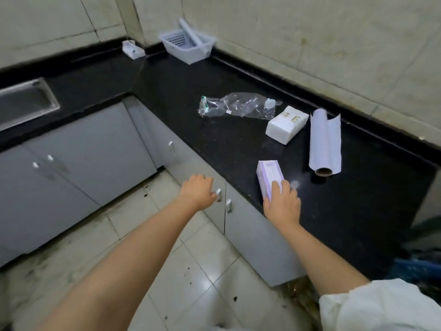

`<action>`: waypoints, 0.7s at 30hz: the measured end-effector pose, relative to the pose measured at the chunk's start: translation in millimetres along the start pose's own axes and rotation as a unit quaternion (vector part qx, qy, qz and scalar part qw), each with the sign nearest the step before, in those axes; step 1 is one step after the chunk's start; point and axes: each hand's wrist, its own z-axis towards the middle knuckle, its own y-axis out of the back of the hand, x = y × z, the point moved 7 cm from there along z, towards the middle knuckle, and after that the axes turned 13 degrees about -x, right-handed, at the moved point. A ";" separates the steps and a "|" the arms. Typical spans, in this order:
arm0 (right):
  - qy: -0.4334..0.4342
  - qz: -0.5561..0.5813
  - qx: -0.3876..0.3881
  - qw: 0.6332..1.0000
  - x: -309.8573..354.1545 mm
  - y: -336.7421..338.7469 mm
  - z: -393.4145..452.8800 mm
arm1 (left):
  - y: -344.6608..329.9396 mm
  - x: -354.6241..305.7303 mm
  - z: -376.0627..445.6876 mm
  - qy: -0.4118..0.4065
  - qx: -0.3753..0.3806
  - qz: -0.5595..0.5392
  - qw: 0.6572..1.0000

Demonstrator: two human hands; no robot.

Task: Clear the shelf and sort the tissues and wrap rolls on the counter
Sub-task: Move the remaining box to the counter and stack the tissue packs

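**One head view, looking down**

A single wide-angle camera sat at head height, facing forward and down over the counter (pixel 214 144) corner. Both forearms reached in from the near edge; the far walls curved with distortion.

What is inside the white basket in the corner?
A long white roll leans inside the basket, its top end sticking out over the rim. The holed floor beside it looks bare. The near wall hides the bottom on that side.
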 end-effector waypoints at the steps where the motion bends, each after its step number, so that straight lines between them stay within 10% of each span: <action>1: -0.004 0.003 -0.004 1.000 3.2 -3.2 4.1 | -2.9 4.4 5.1 -0.003 0.002 -0.003 1.000; 21: -0.071 0.004 0.023 0.997 28.1 -32.6 118.2 | 30.3 -18.3 176.5 -0.175 -0.006 0.025 0.984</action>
